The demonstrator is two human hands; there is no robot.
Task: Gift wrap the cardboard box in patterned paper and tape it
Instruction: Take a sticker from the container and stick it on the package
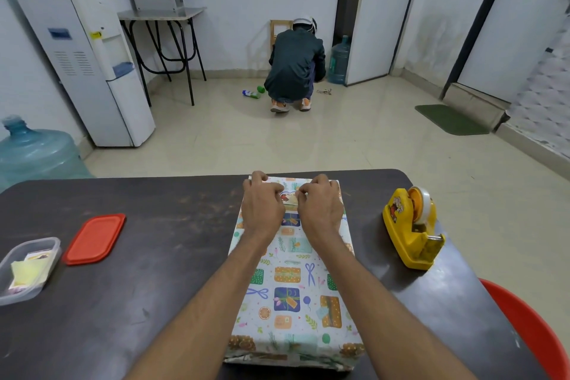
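Your left hand [262, 204], your right hand [320, 205], both curled and pinching a label [290, 200], atop the far end of the box [290, 287], dispenser [411, 227] well right.

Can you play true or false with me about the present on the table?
1. Both the left hand and the right hand are on the far end of the wrapped box. True.
2. The tape dispenser is blue. False: it is yellow.
3. The red lid is closed on the clear container. False: it lies beside it on the table.
4. The tape dispenser stands to the right of the box. True.
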